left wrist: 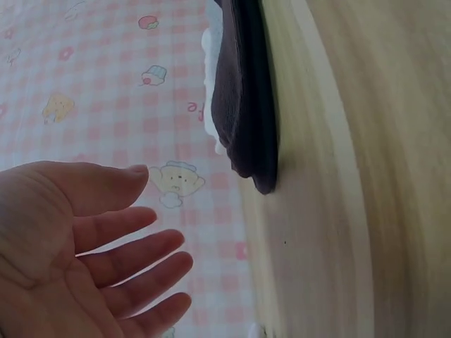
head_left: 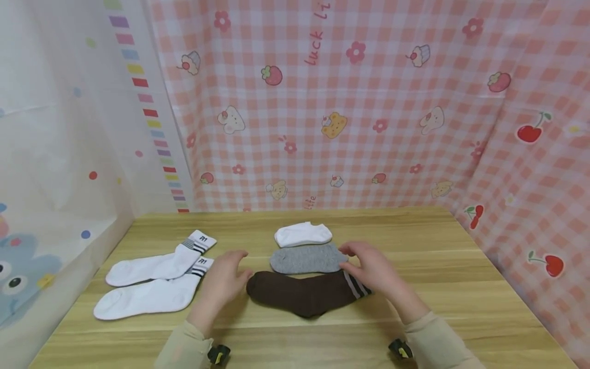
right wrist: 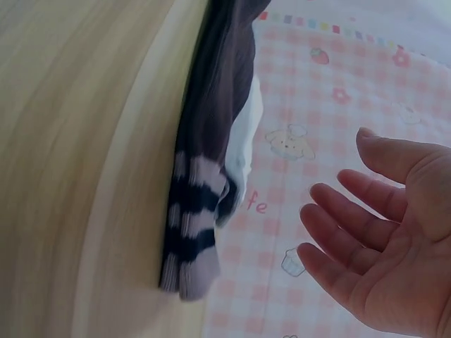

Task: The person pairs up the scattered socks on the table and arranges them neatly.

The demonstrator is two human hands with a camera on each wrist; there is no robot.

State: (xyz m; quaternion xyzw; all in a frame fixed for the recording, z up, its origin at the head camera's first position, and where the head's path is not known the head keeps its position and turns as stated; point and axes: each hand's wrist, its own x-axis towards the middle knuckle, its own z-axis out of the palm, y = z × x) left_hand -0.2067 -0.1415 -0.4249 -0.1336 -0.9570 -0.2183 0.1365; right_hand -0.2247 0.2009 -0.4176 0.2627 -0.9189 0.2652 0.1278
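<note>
A dark brown sock (head_left: pixel 301 294) with pale stripes at its cuff lies flat, toe to the left. Behind it rests a grey sock (head_left: pixel 301 259), and behind that a short white sock (head_left: pixel 301 234). My left hand (head_left: pixel 226 277) hovers beside the brown sock's toe, fingers spread and loosely bent, with nothing in them. Above the striped cuff and the grey sock's right end is my right hand (head_left: pixel 371 266); its palm (right wrist: pixel 412 246) looks bare in the right wrist view. In the left wrist view the brown sock (left wrist: pixel 243 91) stands apart from the fingers.
Two white crew socks with black-striped cuffs, one behind (head_left: pixel 147 269) and one in front (head_left: pixel 145 300), overlap at the left on the wooden table (head_left: pixel 286 343). A pink checked cloth (head_left: pixel 304 102) hangs at the back, and a white patterned cloth (head_left: pixel 69 128) at the left.
</note>
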